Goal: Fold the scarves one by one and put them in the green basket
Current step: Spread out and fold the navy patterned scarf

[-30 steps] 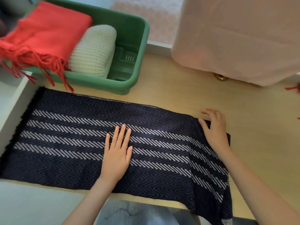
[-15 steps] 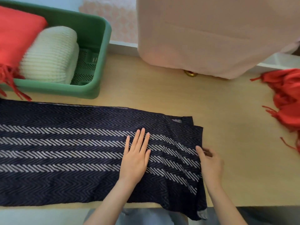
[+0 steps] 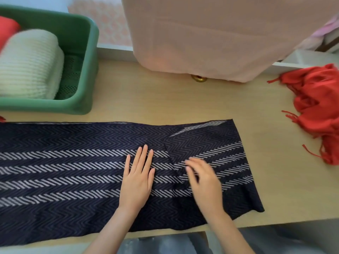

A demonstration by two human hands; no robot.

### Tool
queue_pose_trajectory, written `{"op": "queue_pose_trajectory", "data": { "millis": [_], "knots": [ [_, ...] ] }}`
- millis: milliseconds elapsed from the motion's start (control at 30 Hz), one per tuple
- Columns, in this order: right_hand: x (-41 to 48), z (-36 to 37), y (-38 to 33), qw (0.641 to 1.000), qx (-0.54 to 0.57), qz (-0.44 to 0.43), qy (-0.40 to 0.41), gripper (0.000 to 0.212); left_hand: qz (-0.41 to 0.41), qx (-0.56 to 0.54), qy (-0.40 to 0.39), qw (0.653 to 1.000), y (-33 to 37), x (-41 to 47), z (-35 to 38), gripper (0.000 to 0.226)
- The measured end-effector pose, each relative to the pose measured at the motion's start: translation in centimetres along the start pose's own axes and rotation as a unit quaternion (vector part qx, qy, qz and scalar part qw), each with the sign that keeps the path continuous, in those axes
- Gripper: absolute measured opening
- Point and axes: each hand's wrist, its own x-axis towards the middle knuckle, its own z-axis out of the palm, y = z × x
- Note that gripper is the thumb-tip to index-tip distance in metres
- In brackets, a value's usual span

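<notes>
A dark navy scarf [image 3: 60, 167] with white herringbone stripes lies spread lengthwise across the wooden table. Its right end is folded back over itself, the fold's edge running near the middle. My left hand [image 3: 137, 178] presses flat on the scarf, fingers straight. My right hand [image 3: 203, 178], blurred by motion, rests on the folded flap just to the right, fingers loosely bent. The green basket [image 3: 88, 74] stands at the back left and holds a rolled cream knit scarf [image 3: 29, 63] and a red scarf [image 3: 7, 28].
A crumpled red fringed scarf [image 3: 315, 109] lies at the table's right edge. A pink cloth [image 3: 211, 33] hangs over something at the back, with a small brass knob [image 3: 199, 78] below it. Bare wooden tabletop [image 3: 146, 99] shows between basket and navy scarf.
The scarf's right end has been folded over leftward onto itself. My right hand moved from the right edge in toward my left hand, which stayed pressed flat. The view shifted right.
</notes>
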Motion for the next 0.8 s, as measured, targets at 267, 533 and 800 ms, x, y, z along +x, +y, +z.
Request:
{"op": "queue_pose_trajectory", "data": {
  "millis": [267, 533, 800],
  "knots": [
    [2.8, -1.9, 9.4, 0.974, -0.093, 0.189, 0.079, 0.037, -0.002, -0.004, 0.0, 1.0, 0.0, 0.0, 0.1, 0.055],
    [4.0, -2.3, 11.0, 0.979, -0.055, 0.146, 0.131, 0.012, -0.002, 0.006, -0.002, 1.0, 0.0, 0.0, 0.0, 0.055],
    [7.0, -8.7, 15.7, 0.925, 0.05, 0.296, 0.234, 0.014, 0.006, 0.012, -0.004, 1.0, -0.2, 0.2, 0.2, 0.057]
  ]
}}
